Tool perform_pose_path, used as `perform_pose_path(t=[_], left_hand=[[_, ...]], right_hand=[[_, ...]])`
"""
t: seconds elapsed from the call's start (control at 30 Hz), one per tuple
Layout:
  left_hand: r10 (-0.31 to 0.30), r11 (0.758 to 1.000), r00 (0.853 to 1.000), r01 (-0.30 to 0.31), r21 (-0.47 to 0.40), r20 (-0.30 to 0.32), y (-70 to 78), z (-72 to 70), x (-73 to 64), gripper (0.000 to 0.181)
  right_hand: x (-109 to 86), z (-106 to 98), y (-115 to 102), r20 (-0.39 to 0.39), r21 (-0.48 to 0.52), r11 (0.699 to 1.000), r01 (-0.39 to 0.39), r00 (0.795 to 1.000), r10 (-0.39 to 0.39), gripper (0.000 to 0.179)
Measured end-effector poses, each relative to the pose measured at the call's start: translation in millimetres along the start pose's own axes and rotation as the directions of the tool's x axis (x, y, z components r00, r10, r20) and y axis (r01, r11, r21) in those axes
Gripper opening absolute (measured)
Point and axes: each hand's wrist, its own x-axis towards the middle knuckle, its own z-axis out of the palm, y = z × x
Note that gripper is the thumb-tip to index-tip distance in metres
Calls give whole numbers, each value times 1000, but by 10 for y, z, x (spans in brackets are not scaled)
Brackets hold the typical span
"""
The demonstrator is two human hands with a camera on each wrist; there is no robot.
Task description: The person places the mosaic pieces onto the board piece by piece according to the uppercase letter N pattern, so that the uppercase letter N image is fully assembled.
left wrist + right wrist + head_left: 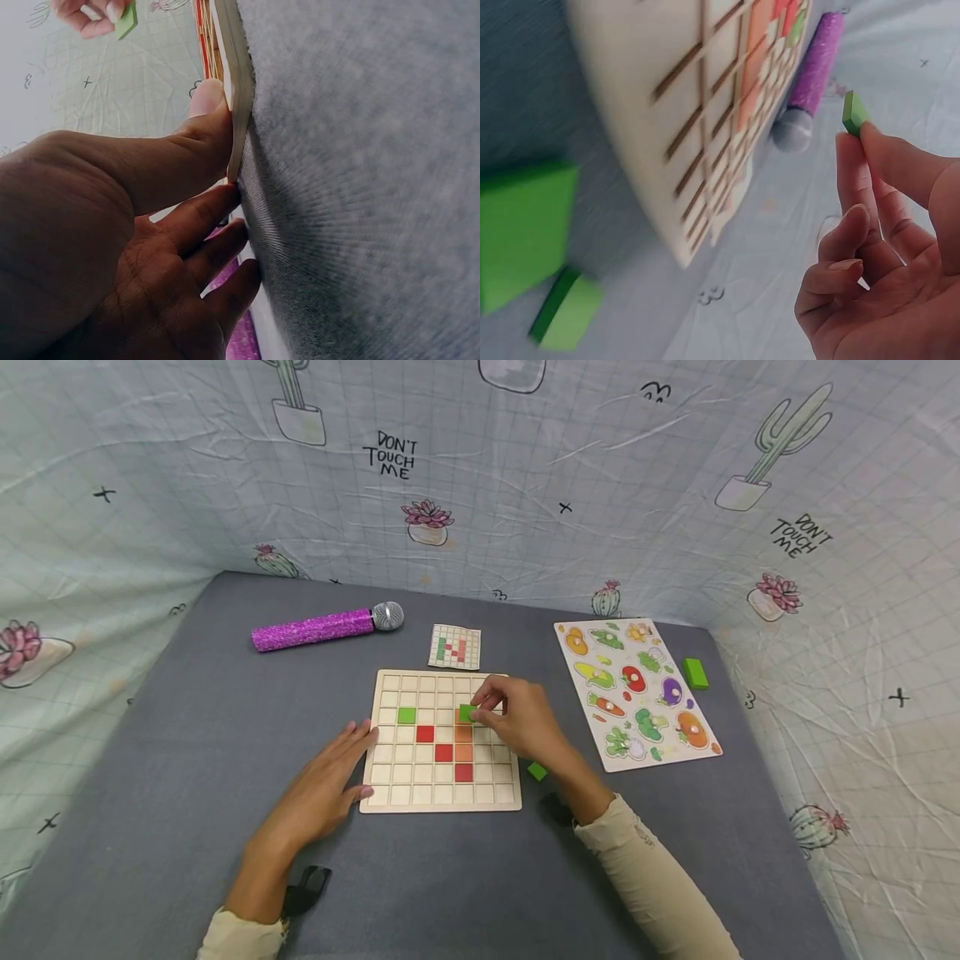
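A pale wooden grid board (381, 797) lies flat on the grey table. On it are a green tile (407, 716), three red tiles in a diagonal, the middle one (444, 752) among them, and a column of orange tiles (463, 752). My right hand (528, 727) pinches a small green square tile (853, 114) between thumb and fingertips, above the top of the orange column. Along the board's left edge rests my left hand (318, 793), fingers extended, its thumb (208, 101) against the rim. A loose green tile (537, 771) lies just right of the board, beside my right forearm.
Behind the board lies a small printed pattern card (454, 647). A glittery purple microphone (318, 628) is at the back left. On the right sit a vegetable puzzle board (615, 677) and a green block (696, 673). A patterned cloth (510, 468) hangs around the table.
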Motion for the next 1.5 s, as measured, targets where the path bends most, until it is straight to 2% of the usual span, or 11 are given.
perform_pose_path(t=[0.3, 0.43, 0.6, 1.07, 1.5], left_hand=[[4, 1000, 1000, -4, -2, 5, -6, -3, 7, 82], [4, 1000, 1000, -4, -3, 6, -8, -3, 7, 82], [-3, 1000, 1000, 3, -4, 11, -9, 1, 6, 82], [21, 1000, 1000, -21, 3, 3, -23, 2, 12, 81], [23, 1000, 1000, -23, -3, -6, -23, -3, -1, 81]], right_hand=[[97, 167, -249, 50, 25, 1000, -2, 999, 1, 11], [135, 255, -324, 103, 31, 999, -34, 994, 31, 9], [173, 374, -400, 146, -15, 997, -71, 987, 73, 10], [300, 687, -517, 127, -173, 982, -76, 987, 99, 20], [345, 823, -532, 149, -218, 975, -38, 986, 72, 17]])
